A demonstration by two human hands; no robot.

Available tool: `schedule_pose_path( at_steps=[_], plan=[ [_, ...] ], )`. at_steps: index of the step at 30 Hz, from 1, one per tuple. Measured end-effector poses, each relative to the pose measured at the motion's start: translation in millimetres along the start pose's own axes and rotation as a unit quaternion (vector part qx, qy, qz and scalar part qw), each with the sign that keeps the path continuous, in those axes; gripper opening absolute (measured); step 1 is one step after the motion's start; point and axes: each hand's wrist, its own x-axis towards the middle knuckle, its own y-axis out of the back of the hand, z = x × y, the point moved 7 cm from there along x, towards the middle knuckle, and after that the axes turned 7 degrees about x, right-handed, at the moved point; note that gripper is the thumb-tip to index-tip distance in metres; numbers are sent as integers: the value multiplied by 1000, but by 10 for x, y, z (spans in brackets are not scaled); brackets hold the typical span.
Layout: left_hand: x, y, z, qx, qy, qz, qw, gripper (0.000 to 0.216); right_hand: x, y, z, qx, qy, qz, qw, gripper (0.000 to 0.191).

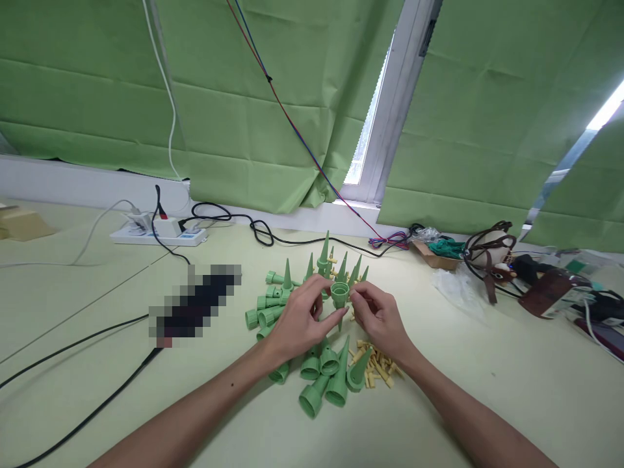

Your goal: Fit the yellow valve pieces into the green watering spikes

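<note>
My left hand is closed round a green plastic cone spike, holding it with its open mouth toward me above the table. My right hand has its fingers pinched together right beside the cone's rim; what it pinches is too small to make out. Several more green cones lie loose under and before my hands, and others stand or lie behind them. A heap of small tan pegs lies just under my right wrist.
A white power strip with black cables sits at the back left. A blurred dark object lies left of the cones. Bags, straps and clutter fill the right side. Green curtains hang behind the table.
</note>
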Motion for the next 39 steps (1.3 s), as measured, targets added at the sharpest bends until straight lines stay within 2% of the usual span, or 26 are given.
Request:
schedule_pose_path(
  at_steps=[17,23,29,32,36,39],
  plan=[
    [7,12,39,1,0,9,1000,24,36,-42,60,137,-33,-20,990,25],
    [-16,-14,98,25,-58,4,998,16,37,-59,99,178,-55,-23,982,28],
    [-46,-53,111,67,-87,-20,994,24,30,-86,137,205,-95,-21,974,33],
    [-36,-49,89,60,-65,-12,996,23,36,-83,126,198,-85,-16,976,32],
    [-11,-30,16,32,0,1,999,18,47,-52,86,166,-66,3,984,32],
    [11,-13,-16,13,29,4,999,4,56,-12,57,151,-54,24,987,30]
  ],
)
